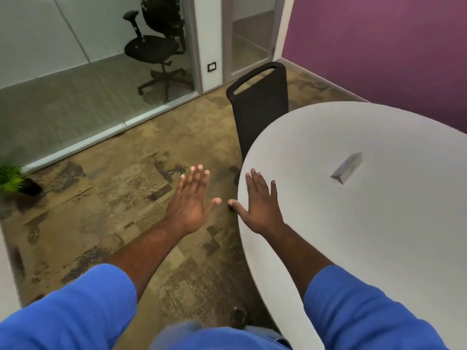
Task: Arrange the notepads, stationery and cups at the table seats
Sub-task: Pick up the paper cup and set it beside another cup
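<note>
None of the notepads, stationery or cups shows anywhere in view; neither hand carries any of them. The left hand [193,198] is held out palm down over the carpet, fingers spread and empty, its thumb reaching toward the thumb of the right hand [257,202], the two tips close but apart. The right hand is also flat and splayed, holding nothing, and lies over the near-left edge of the round white table [379,236]; whether the palm touches the top cannot be told. Both forearms come out of blue sleeves [75,311].

Right of and beyond the right hand, well apart from it, a small grey wedge-shaped block [348,168] lies on the tabletop, too blurred to name more closely. Straight ahead of the right hand's fingertips, a dark chair [260,109] stands against the table's far-left edge with its back toward the camera. Beyond the left hand the mottled brown carpet [113,210] runs to a glass partition [75,59], with a black office chair [156,46] behind it. Far off to the left of that hand a green potted plant [12,180] sits on the floor. A purple wall [379,46] rises behind the table.
</note>
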Demonstrator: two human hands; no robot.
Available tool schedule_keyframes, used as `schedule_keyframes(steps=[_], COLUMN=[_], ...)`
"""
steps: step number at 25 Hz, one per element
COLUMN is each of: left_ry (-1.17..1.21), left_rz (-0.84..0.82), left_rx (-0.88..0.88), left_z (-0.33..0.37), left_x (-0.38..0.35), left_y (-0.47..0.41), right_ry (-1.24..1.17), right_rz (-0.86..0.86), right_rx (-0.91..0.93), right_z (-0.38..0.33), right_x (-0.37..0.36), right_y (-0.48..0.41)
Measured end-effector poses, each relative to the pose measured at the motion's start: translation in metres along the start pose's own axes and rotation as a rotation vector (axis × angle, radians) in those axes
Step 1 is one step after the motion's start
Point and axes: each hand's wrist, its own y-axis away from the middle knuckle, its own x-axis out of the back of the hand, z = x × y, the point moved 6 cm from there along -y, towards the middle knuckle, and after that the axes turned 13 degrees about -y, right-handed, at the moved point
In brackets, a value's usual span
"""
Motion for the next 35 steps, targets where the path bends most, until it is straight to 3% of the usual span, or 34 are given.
schedule_keyframes(steps=[8,15,20,26,35], left_ry=[-0.012,-0.029,-0.097,-0.095,-0.104], left_rz=[0.033,0.054,0.058,0.081,0.037], left_rx=[0.133,-0.003,-0.142,-0.23,-0.333], left_z=[-0.13,-0.276,-0.361,-0.402,-0.434], left_x=[-0.01,-0.04,-0.02,-0.032,-0.08], left_y=[-0.133,-0.31,-0.453,-0.618,-0.879], right_ry=[-0.019,-0.03,-0.064,-0.068,-0.085], right_rz=[-0.065,-0.06,0.045,0.144,0.165], right_rx=[0.133,0.035,-0.073,-0.244,-0.437], right_z=[-0.033,-0.061,-0.078,-0.036,0.075], right_x=[-0.043,-0.117,-0.108,-0.106,-0.109], right_y=[-0.199,-0.411,-0.557,-0.706,-0.912])
